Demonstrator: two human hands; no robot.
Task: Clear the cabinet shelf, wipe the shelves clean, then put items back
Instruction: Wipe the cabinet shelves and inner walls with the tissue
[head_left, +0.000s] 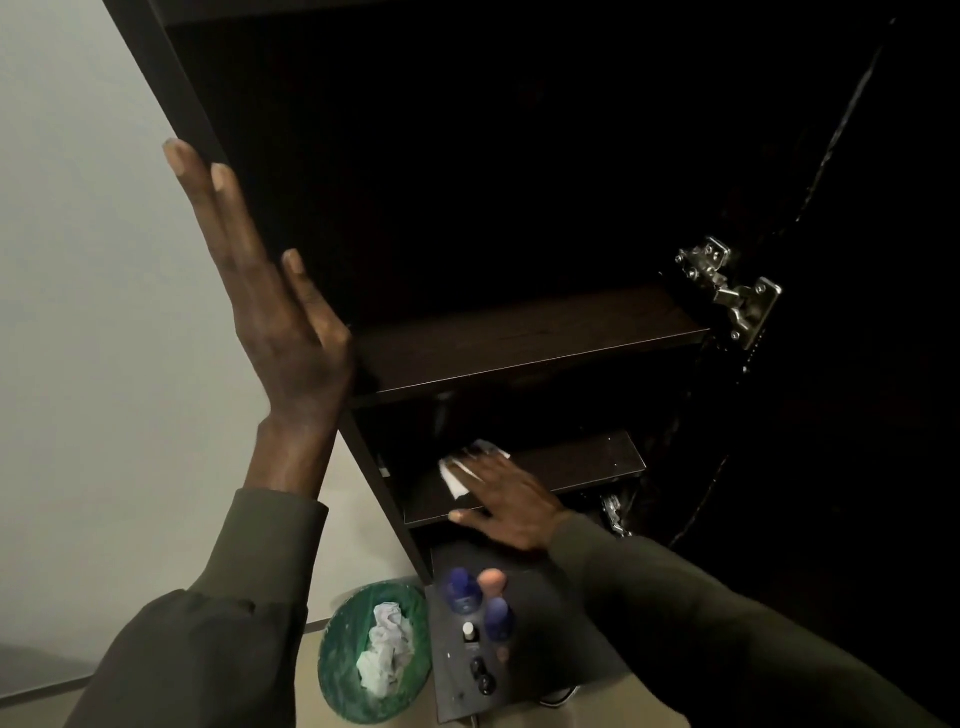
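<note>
This looks like a room in a home, perhaps a bedroom or bathroom corner. A tall dark wooden cabinet with metal door hinges stands against a plain pale wall to the left of the raised left hand. Below the right hand, a low dark surface carries small toiletry bottles with blue and peach tops. Just left of them, on the light floor, a green-lined waste bin holds crumpled tissues

A pale wall meets a beige floor; a green-lined bin, perhaps plastic, stands there.
</note>
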